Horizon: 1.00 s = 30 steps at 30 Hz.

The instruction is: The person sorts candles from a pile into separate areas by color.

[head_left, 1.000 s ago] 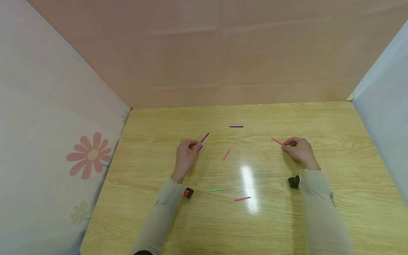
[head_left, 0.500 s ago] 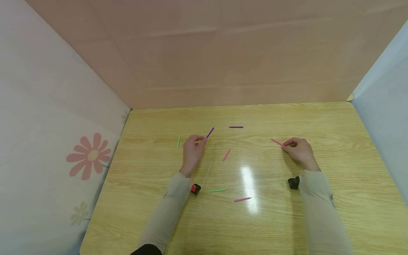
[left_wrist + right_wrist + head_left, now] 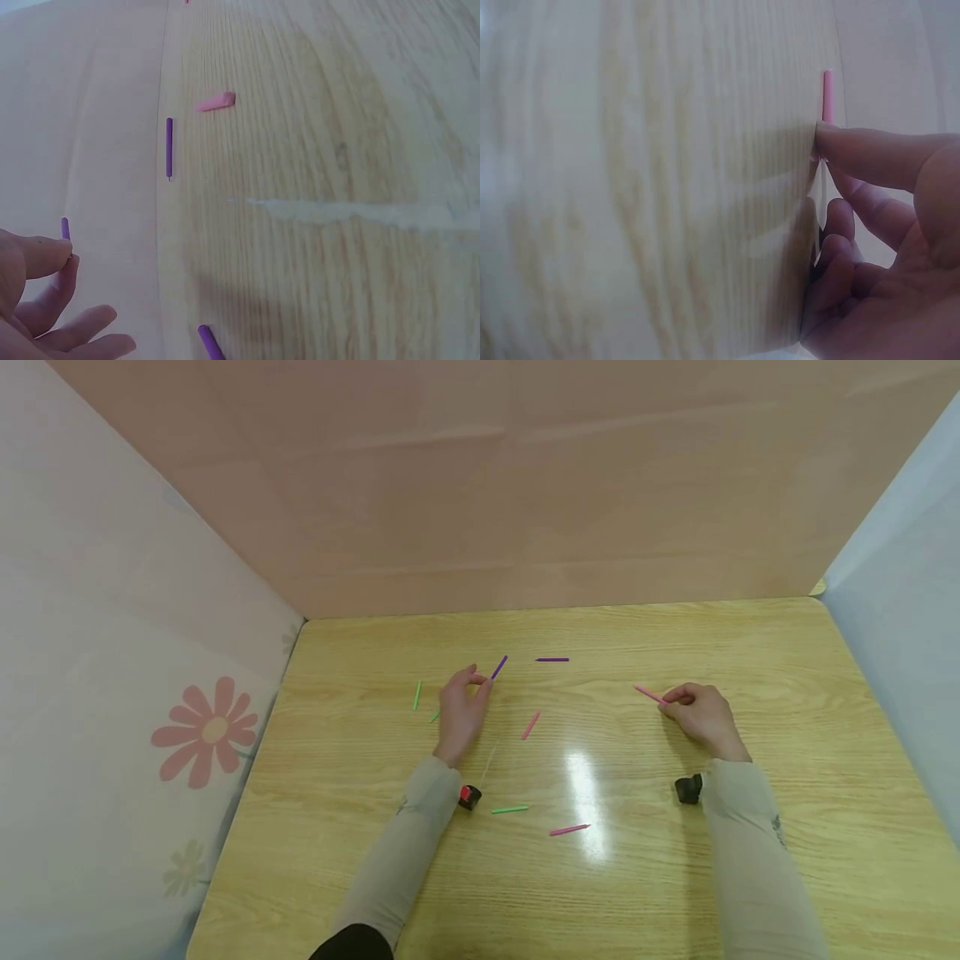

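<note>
My left hand [image 3: 463, 710] pinches a slim purple stick [image 3: 499, 667] between thumb and index finger, in the left part of the table. In the left wrist view the same stick [image 3: 65, 228] pokes out past the fingertips, while the other fingers are spread. Another purple stick [image 3: 211, 343] lies on the table below that hand. Farther right, my right hand [image 3: 701, 714] pinches a pink stick [image 3: 648, 694] by one end. The right wrist view has this pink stick [image 3: 827, 96] pointing away beyond the thumb and finger, low over the tabletop.
On the wooden table [image 3: 787, 677] lie a purple stick [image 3: 552, 659], two pink sticks, one central [image 3: 531, 725] and one nearer [image 3: 570, 830], and green sticks [image 3: 417, 695], one [image 3: 435, 716] partly behind the left hand. A pink-brown panel [image 3: 562, 527] closes the back; pale walls flank it.
My left hand has moved right and toward the back with the purple stick, uncovering green sticks beside it. The right hand stays in place with its pink stick.
</note>
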Motion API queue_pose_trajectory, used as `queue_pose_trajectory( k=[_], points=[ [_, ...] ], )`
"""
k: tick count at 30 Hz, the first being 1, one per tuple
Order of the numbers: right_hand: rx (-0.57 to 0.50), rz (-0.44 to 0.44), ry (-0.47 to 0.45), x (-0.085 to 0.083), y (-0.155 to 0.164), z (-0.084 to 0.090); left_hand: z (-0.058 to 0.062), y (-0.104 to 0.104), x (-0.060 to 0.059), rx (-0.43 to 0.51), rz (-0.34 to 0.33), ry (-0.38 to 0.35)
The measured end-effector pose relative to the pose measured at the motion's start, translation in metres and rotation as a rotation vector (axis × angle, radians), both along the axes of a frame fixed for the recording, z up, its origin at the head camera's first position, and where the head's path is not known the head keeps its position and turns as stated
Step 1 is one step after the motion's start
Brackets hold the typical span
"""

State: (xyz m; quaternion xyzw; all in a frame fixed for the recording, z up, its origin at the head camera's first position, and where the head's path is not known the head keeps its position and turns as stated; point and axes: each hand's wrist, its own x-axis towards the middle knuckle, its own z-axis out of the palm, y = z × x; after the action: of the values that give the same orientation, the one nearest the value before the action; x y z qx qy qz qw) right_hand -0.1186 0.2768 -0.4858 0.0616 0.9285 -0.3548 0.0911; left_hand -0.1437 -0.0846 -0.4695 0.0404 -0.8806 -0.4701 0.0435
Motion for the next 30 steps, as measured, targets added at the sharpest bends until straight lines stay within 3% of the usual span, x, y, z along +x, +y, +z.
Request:
queue_pose_trajectory(
  k=[12,20,30],
  points=[
    [-0.005,-0.005,0.013,0.001,-0.002,0.000,-0.009,0.007,-0.010,0.049,0.023,-0.068],
    [-0.002,-0.007,0.018,0.001,0.000,-0.001,-0.013,0.012,-0.020,0.063,0.074,-0.137],
    [-0.007,-0.001,0.024,0.000,-0.001,-0.002,-0.016,0.019,-0.027,0.072,0.078,-0.194]
  ],
)
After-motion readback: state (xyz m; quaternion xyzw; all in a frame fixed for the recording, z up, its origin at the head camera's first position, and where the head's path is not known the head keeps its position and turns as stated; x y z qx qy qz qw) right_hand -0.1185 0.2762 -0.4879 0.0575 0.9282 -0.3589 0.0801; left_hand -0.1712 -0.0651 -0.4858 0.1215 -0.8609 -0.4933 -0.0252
